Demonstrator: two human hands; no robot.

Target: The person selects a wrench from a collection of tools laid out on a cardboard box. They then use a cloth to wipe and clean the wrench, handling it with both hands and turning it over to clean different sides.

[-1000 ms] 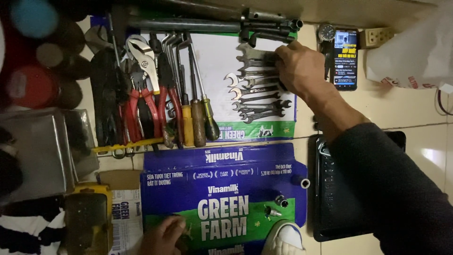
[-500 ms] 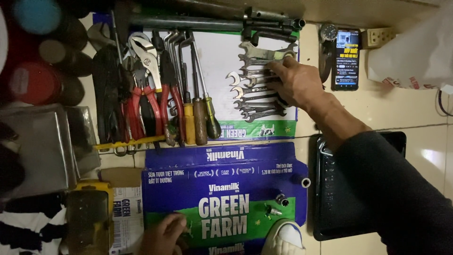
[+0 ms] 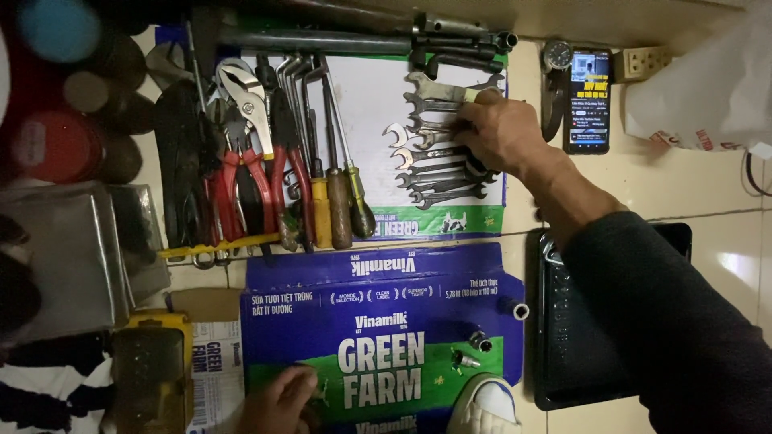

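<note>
Left hand (image 3: pixel 280 395): lies low on the flattened blue-and-green carton (image 3: pixel 378 289), fingers curled loosely against the cardboard, nothing grasped; partly cut by the frame edge. Left of it, a yellow case (image 3: pixel 153 374).

Above that hand, beyond the carton's top edge: red-handled pliers (image 3: pixel 245 173) and a row of screwdrivers (image 3: pixel 338 201), laid side by side on a white sheet (image 3: pixel 374 88).

Right of the left hand, on the carton: two small sockets (image 3: pixel 474 350), close together; a white-and-blue shoe toe (image 3: pixel 482 406) beneath them.

Right hand (image 3: pixel 503 133): reaches over the row of open-end wrenches (image 3: pixel 430 165) on the white sheet. Fingertips pinch the shaft of the top wrench (image 3: pixel 438 88); grip closed on it. The remaining wrenches lie stacked just below the fingers, touching the palm side.

Right of that hand: a phone (image 3: pixel 589 100), screen lit. Below the forearm, a black tray (image 3: pixel 555 354).
</note>
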